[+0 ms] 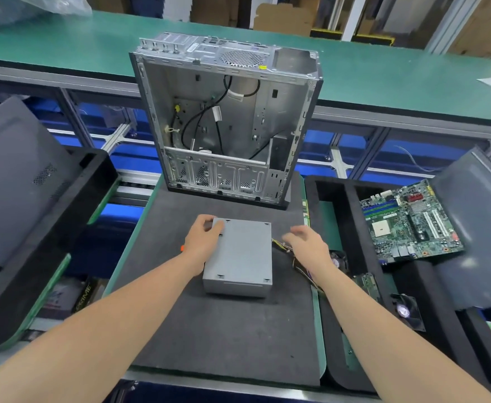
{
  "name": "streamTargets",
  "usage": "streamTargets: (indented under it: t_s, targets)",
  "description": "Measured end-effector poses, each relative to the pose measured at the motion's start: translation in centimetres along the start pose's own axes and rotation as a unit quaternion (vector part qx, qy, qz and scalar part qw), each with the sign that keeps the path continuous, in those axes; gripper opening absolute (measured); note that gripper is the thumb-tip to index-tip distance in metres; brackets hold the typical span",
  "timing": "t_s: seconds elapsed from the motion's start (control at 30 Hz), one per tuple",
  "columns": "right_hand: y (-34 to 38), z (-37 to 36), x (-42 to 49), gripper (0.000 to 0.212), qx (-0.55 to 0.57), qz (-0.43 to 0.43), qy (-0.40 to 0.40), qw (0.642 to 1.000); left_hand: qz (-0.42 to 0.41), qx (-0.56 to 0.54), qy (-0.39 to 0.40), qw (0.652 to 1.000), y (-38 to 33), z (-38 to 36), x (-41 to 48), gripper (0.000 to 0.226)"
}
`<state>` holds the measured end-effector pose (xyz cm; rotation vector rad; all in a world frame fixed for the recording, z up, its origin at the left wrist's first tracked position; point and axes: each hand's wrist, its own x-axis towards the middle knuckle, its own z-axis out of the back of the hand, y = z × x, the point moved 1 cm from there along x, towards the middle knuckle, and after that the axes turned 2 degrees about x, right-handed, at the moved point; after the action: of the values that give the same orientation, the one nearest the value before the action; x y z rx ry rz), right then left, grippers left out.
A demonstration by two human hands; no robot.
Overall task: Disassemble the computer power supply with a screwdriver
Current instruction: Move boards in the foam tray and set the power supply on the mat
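At the workstation, the grey metal power supply (238, 254) lies flat on the dark foam mat (224, 330), in the middle of it and just in front of the stripped computer case (224, 117), which stands upright at the mat's far edge with its open side facing me. My left hand (202, 239) grips the unit's far left corner, fingers curled over the top edge. My right hand (305, 242) is off the unit's right side above its bundle of yellow and black wires (277, 245), fingers loose and slightly spread, holding nothing. The hand is blurred, and I cannot tell whether it touches the wires. A small orange object (182, 248) shows beside my left wrist, and too little of it is visible to name it. To the right, a green motherboard (410, 222) rests tilted in a black foam tray (334, 196), with a small fan (407, 311) nearer to me in the same tray. A green-topped bench (93, 45) runs behind the case.
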<state>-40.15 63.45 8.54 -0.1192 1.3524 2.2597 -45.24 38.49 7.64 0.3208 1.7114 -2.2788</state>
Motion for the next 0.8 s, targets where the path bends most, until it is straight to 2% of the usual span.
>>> streamTargets:
  t_s: [0.07, 0.2, 0.33, 0.37, 0.43, 0.47, 0.53, 0.6, 0.63, 0.7, 0.77, 0.8]
  targets:
    - [1.5, -1.5, 0.4, 0.030, 0.079, 0.021, 0.030, 0.996, 0.007, -0.005, -0.014, 1.000, -0.2, -0.4, 0.4, 0.016]
    - [2.5, -3.7, 1.2, 0.026, 0.063, 0.007, 0.062, 0.996, 0.023, -0.003, -0.018, 1.000, -0.1, -0.7, 0.5, 0.017]
    - [2.1, -3.7, 1.5, 0.019, 0.103, -0.057, 0.091, 0.989, 0.126, -0.067, 0.022, 0.990, -0.1, -0.5, 0.6, 0.035]
    - [2.1, -3.4, 1.4, 0.023, 0.098, -0.072, 0.099, 0.988, 0.155, -0.081, 0.034, 0.984, -0.2, -0.5, 0.7, 0.041]
    - [2.1, -3.0, 1.0, 0.048, 0.062, -0.125, 0.121, 0.983, 0.181, -0.062, 0.040, 0.981, -0.7, -0.3, 0.6, 0.040]
    - [2.0, -2.8, 1.0, 0.059, 0.046, -0.161, 0.137, 0.976, 0.171, -0.032, 0.032, 0.984, -1.1, -0.3, 0.5, 0.034]
    - [1.7, -2.2, 0.8, 0.058, 0.036, -0.209, 0.155, 0.965, 0.128, 0.063, 0.000, 0.990, -1.5, -0.6, 0.2, 0.025]
    - [1.1, -1.6, 0.8, 0.042, -0.046, -0.160, 0.147, 0.975, 0.066, 0.192, -0.032, 0.979, -2.2, -1.5, -0.6, 0.046]
    - [0.8, -1.3, 0.9, 0.038, -0.129, -0.100, 0.139, 0.977, 0.032, 0.258, -0.043, 0.965, -2.7, -2.2, -1.3, 0.063]
    - [0.0, -1.2, 0.8, 0.038, -0.280, 0.029, 0.099, 0.954, -0.005, 0.363, -0.024, 0.932, -3.8, -4.3, -2.9, 0.101]
    - [-0.4, -1.0, 0.2, 0.036, -0.281, 0.061, 0.072, 0.955, 0.025, 0.422, 0.036, 0.905, -4.3, -6.2, -4.1, 0.137]
    - [-0.7, -0.9, -0.1, 0.035, -0.266, 0.063, 0.064, 0.960, 0.041, 0.445, 0.052, 0.893, -4.3, -6.8, -4.4, 0.148]
